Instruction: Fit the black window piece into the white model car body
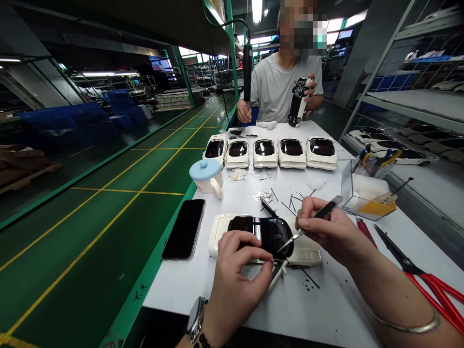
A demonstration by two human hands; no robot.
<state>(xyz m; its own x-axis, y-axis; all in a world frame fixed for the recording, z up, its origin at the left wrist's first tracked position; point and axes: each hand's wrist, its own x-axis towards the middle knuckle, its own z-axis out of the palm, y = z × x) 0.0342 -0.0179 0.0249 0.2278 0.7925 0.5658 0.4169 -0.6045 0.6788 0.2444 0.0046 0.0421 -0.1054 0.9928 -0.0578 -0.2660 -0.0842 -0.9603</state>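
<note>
A white model car (pixel 222 232) with a dark roof and windows lies sideways before me, its near door (pixel 278 276) swung out. My right hand (pixel 322 227) pinches a pair of tweezers (pixel 300 234), their metal tip at the car's windscreen edge and the dark end pointing up to the right. My left hand (pixel 241 266) reaches over the near side of the car. Its thumb and index fingertip are pressed together beside the open door; whatever is between them is too small to make out. The far door (pixel 268 207) also stands open.
Several white model cars (pixel 266 153) stand in a row behind. A lidded mug (pixel 206 175) and a phone (pixel 183 229) are left; a clear tool box (pixel 373 200) and red-handled scissors (pixel 409 266) right. Thin black strips (pixel 288 208) lie around. Opposite, a person (pixel 281 87) holds another car.
</note>
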